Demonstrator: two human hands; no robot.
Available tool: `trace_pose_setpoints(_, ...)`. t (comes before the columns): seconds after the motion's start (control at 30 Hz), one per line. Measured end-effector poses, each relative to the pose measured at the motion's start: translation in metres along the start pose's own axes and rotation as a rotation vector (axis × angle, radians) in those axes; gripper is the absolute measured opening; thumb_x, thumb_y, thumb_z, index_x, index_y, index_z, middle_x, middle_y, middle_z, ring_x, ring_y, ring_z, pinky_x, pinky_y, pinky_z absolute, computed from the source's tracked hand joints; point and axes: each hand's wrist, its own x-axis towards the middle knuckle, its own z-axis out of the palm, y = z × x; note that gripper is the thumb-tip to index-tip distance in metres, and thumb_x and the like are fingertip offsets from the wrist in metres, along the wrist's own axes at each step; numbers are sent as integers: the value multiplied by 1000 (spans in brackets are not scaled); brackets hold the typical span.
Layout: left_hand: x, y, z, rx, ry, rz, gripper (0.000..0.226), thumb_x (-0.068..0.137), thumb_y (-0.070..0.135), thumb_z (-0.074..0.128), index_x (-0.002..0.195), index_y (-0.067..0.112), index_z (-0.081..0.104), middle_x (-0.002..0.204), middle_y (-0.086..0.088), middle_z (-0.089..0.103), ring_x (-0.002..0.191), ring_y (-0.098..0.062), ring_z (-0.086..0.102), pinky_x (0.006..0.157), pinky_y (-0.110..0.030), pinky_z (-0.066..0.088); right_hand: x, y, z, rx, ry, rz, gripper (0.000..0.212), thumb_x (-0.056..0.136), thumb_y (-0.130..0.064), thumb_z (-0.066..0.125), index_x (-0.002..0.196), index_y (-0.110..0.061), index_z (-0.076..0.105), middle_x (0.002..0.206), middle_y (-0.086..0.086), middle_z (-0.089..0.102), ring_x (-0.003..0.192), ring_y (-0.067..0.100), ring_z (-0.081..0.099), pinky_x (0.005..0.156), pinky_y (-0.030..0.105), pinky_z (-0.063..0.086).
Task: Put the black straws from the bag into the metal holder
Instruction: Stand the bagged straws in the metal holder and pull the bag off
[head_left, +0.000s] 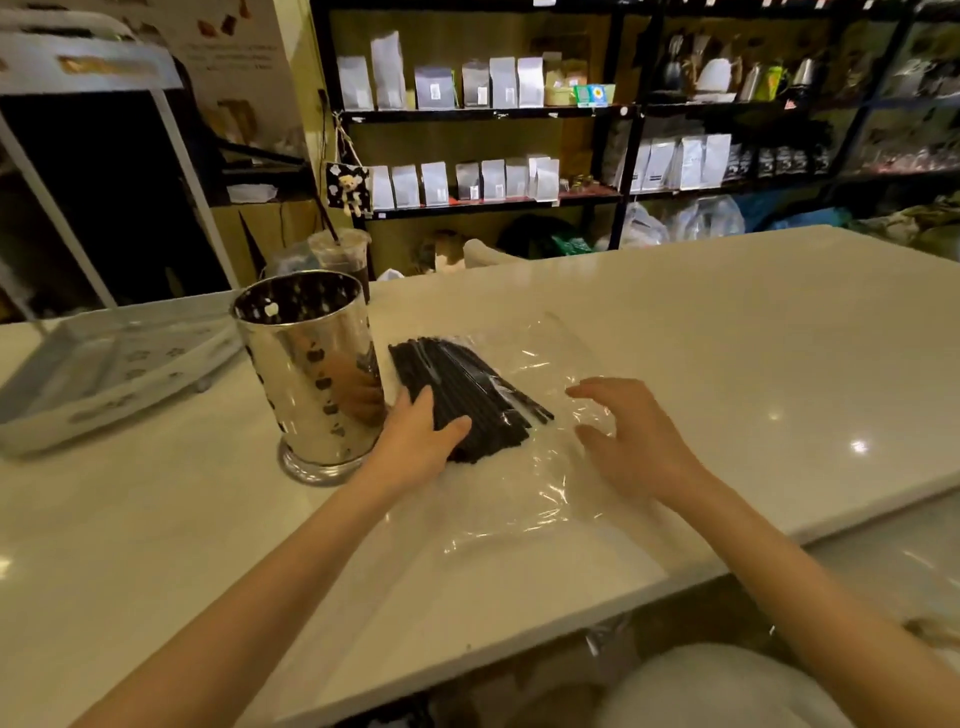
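A bundle of black straws (457, 382) lies in a clear plastic bag (540, 467) on the white counter. My left hand (421, 436) wraps around the near end of the bundle, thumb on top. My right hand (628, 441) hovers over the bag's right side with fingers spread, holding nothing. The shiny metal holder (306, 374), a tall cylinder with cut-out holes, stands upright just left of my left hand; nothing shows at its mouth.
A plastic cup with dark drink and straw (343, 260) stands behind the holder. A white tray (104, 374) sits at the left. The white counter (727, 338) extends right; its front edge runs near my arms. Shelves of bags fill the background.
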Motion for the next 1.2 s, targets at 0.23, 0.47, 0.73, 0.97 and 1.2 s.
trace_pose_setpoints(0.23,-18,-18,-1,191,-30,344,48,95,19,36,142,16,25,157,-1,3,144,-16,3,111,-16,8,-44,-67,29,142,-243,-354,26,91,-25,51,113,-18,64,122,-1,62,115,5,48,99,20,34)
trace_pose_setpoints(0.47,-22,-51,-8,317,-67,528,47,96,20,32,142,13,21,156,-2,5,137,-4,-4,95,4,-14,-49,-76,56,-50,-269,-415,44,91,-31,33,126,-13,53,129,1,57,118,13,45,102,27,34)
trace_pose_setpoints(0.73,-22,-59,-9,375,-126,567,51,96,24,34,143,14,17,156,-3,7,138,-4,0,103,-7,-9,-51,-83,61,-152,-285,-417,42,91,-29,33,122,-13,58,123,4,62,112,20,54,96,33,43)
trace_pose_setpoints(0.97,-21,-61,-7,398,-123,547,52,96,26,31,144,17,12,156,-1,3,143,-12,0,105,-12,-7,-47,-94,55,-70,-233,-362,18,92,-19,50,100,-14,64,101,1,64,94,16,52,84,31,45)
trace_pose_setpoints(1.2,-21,-64,-8,505,-150,674,62,82,43,8,140,29,26,154,-5,17,143,-21,13,113,-33,10,-58,-88,43,-28,-89,-372,21,87,-25,44,88,-14,61,84,1,66,80,7,45,71,17,35)
